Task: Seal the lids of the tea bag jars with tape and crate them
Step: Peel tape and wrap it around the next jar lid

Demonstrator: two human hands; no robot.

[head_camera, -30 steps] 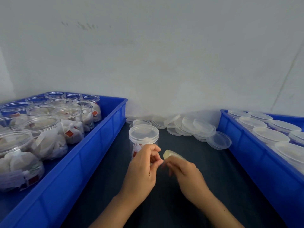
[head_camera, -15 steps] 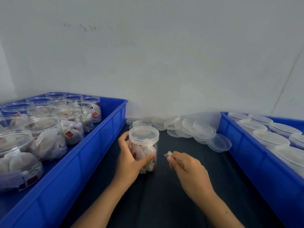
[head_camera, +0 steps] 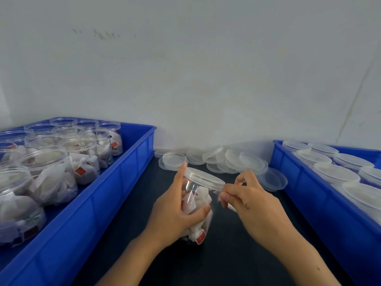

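My left hand (head_camera: 175,213) grips the tilted jar (head_camera: 198,205); my right hand (head_camera: 245,197) pinches tape (head_camera: 221,193) against the lid (head_camera: 203,178) rim, sealing it.

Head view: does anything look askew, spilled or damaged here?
Only the loose lids by the wall look untidy: they overlap in a jumbled heap. The tilted jar is simply gripped by the left hand. Nothing looks spilled or damaged.

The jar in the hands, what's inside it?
Inside the jar are white tea bags with red tags. The left hand covers part of it, so their number cannot be told. A clear lid sits on top.
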